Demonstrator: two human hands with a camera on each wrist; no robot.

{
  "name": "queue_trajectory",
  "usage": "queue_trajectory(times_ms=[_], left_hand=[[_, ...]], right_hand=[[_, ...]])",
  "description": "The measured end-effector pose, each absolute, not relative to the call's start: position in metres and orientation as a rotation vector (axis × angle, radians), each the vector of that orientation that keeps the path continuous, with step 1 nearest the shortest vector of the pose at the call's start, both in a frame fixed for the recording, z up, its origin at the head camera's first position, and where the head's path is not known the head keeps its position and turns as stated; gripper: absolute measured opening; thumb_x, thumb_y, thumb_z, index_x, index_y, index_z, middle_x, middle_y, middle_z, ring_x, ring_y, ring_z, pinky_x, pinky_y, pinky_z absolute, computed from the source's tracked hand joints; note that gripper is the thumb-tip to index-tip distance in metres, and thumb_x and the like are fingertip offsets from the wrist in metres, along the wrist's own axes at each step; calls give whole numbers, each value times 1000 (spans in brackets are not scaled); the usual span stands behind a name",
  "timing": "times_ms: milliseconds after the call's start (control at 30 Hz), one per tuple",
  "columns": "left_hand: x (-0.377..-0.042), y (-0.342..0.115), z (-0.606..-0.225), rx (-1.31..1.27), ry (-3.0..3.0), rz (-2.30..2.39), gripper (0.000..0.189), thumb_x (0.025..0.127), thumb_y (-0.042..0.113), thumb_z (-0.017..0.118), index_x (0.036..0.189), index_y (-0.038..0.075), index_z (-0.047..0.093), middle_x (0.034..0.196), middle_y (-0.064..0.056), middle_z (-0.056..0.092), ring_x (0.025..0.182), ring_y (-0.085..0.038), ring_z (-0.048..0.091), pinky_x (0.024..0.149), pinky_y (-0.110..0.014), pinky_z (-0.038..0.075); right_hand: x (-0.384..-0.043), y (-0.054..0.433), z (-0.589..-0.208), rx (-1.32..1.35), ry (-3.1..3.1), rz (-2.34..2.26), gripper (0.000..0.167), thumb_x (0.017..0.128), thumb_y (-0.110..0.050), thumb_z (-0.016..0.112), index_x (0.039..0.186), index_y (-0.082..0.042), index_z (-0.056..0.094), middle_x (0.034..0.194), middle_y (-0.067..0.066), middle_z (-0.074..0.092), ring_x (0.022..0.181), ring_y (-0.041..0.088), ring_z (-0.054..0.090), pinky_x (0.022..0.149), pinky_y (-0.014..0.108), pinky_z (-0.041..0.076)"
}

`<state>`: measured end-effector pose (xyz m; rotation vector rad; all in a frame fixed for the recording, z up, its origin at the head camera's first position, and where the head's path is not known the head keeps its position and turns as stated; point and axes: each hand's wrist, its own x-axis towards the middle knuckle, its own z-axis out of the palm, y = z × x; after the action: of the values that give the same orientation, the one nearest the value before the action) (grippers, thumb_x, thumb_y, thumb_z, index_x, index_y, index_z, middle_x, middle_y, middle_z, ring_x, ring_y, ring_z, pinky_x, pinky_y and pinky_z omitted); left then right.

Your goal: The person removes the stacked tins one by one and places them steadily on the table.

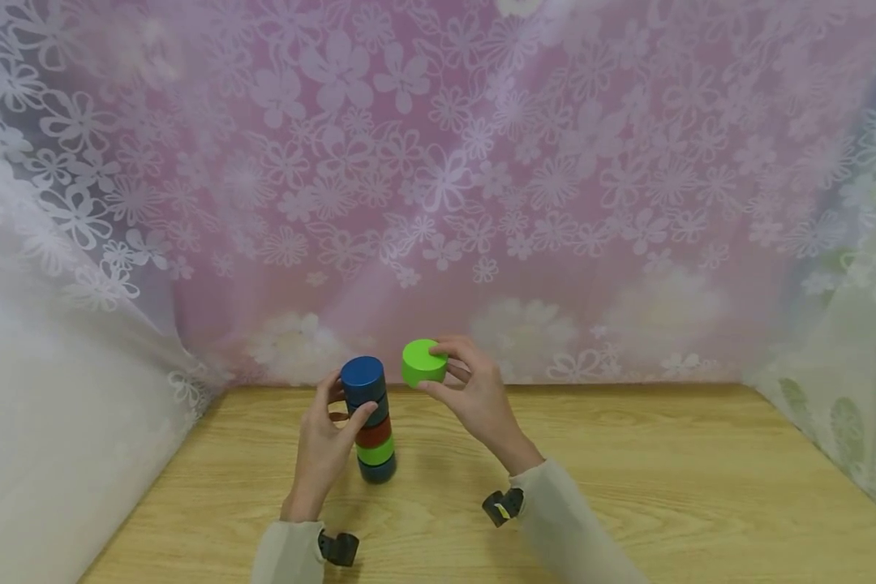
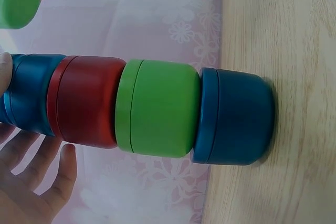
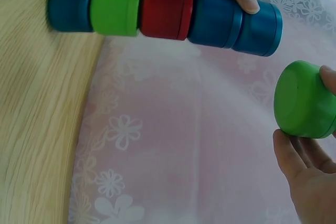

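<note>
A tower of small round lidded tins stands upright on the table. From the bottom it runs blue tin point(image 2: 239, 119), green tin point(image 2: 163, 108), red tin point(image 2: 89, 100), then two more blue ones, ending in the top blue tin point(image 1: 362, 375). My left hand point(image 1: 324, 442) holds the tower near its top, thumb in front and fingers round the far side of the upper blue tins. To the right of the tower's top, my right hand point(image 1: 474, 397) pinches a loose green tin point(image 1: 421, 363) in the air, apart from the stack.
The wood-grain table point(image 1: 628, 478) spreads out under both hands. Behind it hangs a pink curtain with white flowers point(image 1: 438, 178), and pale cloth point(image 1: 58, 389) closes off the sides. Each wrist carries a small black camera point(image 1: 339, 549).
</note>
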<state>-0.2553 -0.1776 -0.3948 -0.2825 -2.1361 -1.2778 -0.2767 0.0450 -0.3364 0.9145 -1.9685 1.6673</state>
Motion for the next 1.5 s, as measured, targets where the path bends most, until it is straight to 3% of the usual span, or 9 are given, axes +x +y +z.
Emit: queue_trajectory(times_ms=[667, 867, 1133, 1500], left_hand=[[-254, -179, -396, -277, -2136, -1271, 63, 89, 9, 80, 143, -1, 49, 122, -20, 65, 108, -35, 63, 79, -45, 58], [-253, -178, -396, -278, -2137, -1255, 61, 90, 10, 79, 143, 0, 50, 121, -19, 66, 107, -34, 64, 79, -41, 58], [-255, -179, -395, -298, -2127, -1253, 62, 90, 11, 79, 143, 0, 50, 121, -19, 66, 107, -33, 64, 79, -44, 58], [-255, -180, -395, -288, -2138, -1256, 61, 91, 11, 79, 143, 0, 50, 121, -20, 66, 108, -33, 64, 80, -47, 57]], right_hand=[[-278, 69, -356, 851, -2033, 1604, 39, 78, 11, 83, 112, 3, 66, 130, 20, 58, 116, 35, 59, 93, 41, 56], [-278, 74, -358, 832, -2087, 1560, 38, 77, 9, 84, 109, 1, 65, 124, 19, 58, 112, 34, 60, 89, 40, 58], [-280, 81, -364, 818, -2142, 1501, 38, 76, 11, 84, 105, 0, 63, 119, 17, 58, 110, 36, 62, 88, 35, 58], [-281, 89, -370, 759, -2299, 1448, 40, 70, 11, 87, 96, -5, 61, 107, 11, 57, 108, 35, 60, 85, 42, 59]])
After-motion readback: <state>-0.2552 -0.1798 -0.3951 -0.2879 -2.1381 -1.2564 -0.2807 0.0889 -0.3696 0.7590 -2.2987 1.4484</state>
